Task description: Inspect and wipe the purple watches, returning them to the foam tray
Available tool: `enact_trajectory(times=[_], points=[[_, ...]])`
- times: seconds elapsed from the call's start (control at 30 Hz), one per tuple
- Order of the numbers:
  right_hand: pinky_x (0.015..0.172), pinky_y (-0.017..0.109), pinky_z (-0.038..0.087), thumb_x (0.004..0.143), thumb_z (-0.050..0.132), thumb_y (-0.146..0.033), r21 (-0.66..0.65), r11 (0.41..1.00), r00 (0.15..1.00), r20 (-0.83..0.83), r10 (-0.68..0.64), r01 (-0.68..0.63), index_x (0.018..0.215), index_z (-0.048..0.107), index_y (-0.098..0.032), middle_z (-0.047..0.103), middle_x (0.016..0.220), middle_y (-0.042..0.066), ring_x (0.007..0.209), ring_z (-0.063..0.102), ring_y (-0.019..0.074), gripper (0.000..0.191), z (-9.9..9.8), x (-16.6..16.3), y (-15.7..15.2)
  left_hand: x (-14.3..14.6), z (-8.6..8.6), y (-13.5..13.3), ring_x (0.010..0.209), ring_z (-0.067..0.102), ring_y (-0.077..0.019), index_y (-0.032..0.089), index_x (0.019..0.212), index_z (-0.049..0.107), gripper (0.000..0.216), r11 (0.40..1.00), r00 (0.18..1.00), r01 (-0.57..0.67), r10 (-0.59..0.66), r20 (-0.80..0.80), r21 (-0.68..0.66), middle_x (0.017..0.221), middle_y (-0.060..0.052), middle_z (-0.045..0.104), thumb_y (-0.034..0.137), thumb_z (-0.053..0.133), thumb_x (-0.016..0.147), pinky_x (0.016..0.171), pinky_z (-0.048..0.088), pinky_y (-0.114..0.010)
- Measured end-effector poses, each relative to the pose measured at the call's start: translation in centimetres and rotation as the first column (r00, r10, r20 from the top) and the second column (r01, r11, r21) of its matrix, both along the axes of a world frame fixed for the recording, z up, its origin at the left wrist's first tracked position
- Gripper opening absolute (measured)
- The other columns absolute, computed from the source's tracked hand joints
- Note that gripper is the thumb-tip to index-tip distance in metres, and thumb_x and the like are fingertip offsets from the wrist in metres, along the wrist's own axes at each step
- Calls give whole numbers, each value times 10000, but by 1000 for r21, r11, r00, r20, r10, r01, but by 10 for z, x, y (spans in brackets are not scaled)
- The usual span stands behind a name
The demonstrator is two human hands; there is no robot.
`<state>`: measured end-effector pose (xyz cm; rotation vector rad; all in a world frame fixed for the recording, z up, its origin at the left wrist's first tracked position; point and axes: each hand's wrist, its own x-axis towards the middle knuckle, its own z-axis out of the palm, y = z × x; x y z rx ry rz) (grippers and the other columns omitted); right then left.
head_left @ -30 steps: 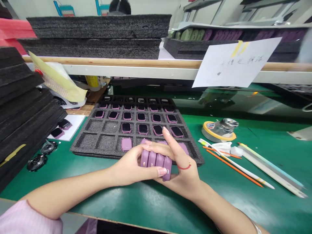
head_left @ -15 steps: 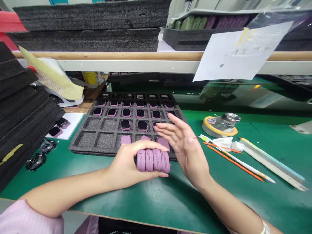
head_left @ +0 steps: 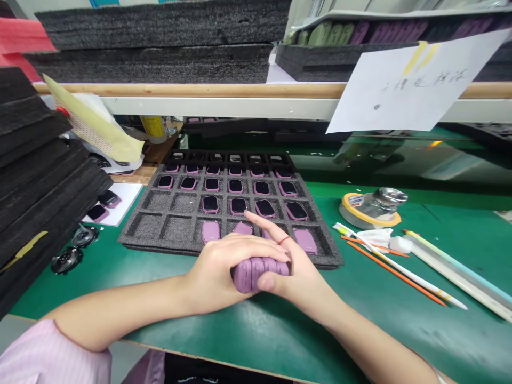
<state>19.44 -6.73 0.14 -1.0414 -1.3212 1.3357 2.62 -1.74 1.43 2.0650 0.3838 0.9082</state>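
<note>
My left hand [head_left: 214, 272] is closed round a row of several purple smartwatch cases [head_left: 245, 276], fingers over the top. Their narrow sides face me. At the row's right end is my right hand [head_left: 304, 274], its thumb across the front and its index finger stretched forward; its other fingers are partly hidden behind the row. Just beyond both hands lies a black foam tray [head_left: 176, 228] with square pockets. Black-screened purple watches [head_left: 239, 206] fill many pockets, and plain purple pieces [head_left: 305, 241] sit in the near row. Several pockets at the tray's left hold nothing.
Black foam trays [head_left: 36, 176] are stacked at the left, beside two watches on white paper [head_left: 124, 200]. To the right are a tape roll with a glass bottle [head_left: 374, 208], orange sticks [head_left: 400, 274] and a long pale strip [head_left: 460, 277]. A shelf edge [head_left: 240, 106] crosses above.
My right hand has come in from the right and closed on the row of watch cases. The row has turned slightly in my left hand. The view has shifted a little.
</note>
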Motion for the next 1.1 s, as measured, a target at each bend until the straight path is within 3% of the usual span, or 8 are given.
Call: enact_trajectory(times=[0.13, 0.23, 0.37, 0.47, 0.6, 0.73, 0.9, 1.1], points=[[995, 419, 600, 625, 929, -449, 130, 980, 982, 92, -166, 153, 1530, 350, -249, 560, 1477, 155, 1250, 651, 295, 1094, 4, -6, -5, -1, -3, -1, 1325, 533, -276, 241, 1222, 710, 356, 999, 1000, -9, 9, -12, -31, 1351, -111, 610, 270, 727, 868, 1150, 403, -407], [993, 430, 602, 690, 900, -286, 341, 913, 941, 168, -295, 225, 1589, 251, -298, 664, 1353, 114, 1128, 715, 268, 1108, 4, -4, -7, 1, -4, -3, 1447, 379, -337, 308, 1510, 418, 1028, 957, 1000, -21, 26, 10, -291, 1546, -124, 396, 317, 933, 620, 1202, 322, -487], [1083, 475, 536, 800, 789, -174, 633, 772, 865, 355, -354, 56, 1620, 136, -346, 725, 1231, 65, 1176, 687, 261, 1062, -3, -3, -5, 9, -5, -5, 1123, 644, -282, 196, 1390, 497, 933, 584, 993, 118, -50, 109, -803, 1128, -104, 676, 475, 928, 611, 1056, 468, -460], [1070, 465, 545, 834, 733, -137, 609, 789, 844, 464, -270, -82, 1614, 166, -320, 673, 1321, 92, 1246, 645, 255, 981, -2, -1, -3, 13, -9, -3, 817, 698, -197, 145, 1082, 665, 552, 324, 975, 223, -85, 206, -920, 823, -47, 696, 493, 870, 706, 879, 546, -365], [951, 386, 607, 764, 831, -206, 546, 837, 884, 386, -264, 12, 1307, 557, -278, 687, 1247, 88, 1159, 684, 245, 613, 14, 10, -3, 10, -15, 3, 869, 736, -222, 135, 1069, 706, 555, 108, 946, 323, -30, 322, -940, 1010, -120, 753, 543, 844, 718, 791, 560, -312], [869, 356, 622, 763, 847, -252, 559, 829, 888, 371, -272, 20, 816, 671, -238, 725, 1101, 71, 1041, 716, 235, 185, 26, 20, 1, 5, -18, 8, 974, 739, -251, 122, 1040, 726, 474, 64, 916, 402, -32, 401, -913, 1011, -125, 764, 497, 824, 768, 850, 554, -312], [897, 385, 630, 820, 808, -265, 561, 826, 911, 311, -273, 56, 771, 739, -250, 766, 1025, 53, 996, 746, 234, 85, 24, 21, 6, 2, -22, 12, 845, 741, -183, 132, 1049, 721, 466, 43, 932, 363, -22, 362, -931, 933, -85, 769, 466, 850, 750, 742, 578, -247], [688, 296, 661, 926, 699, -235, 565, 653, 818, -73, -570, 505, 866, 686, -274, 746, 892, 18, 738, 743, 159, 73, 25, 14, -6, 2, -23, 16, 910, 765, -223, 144, 1051, 744, 512, 86, 899, 433, -110, 423, -897, 1020, -135, 772, 539, 832, 736, 491, 462, -128]])
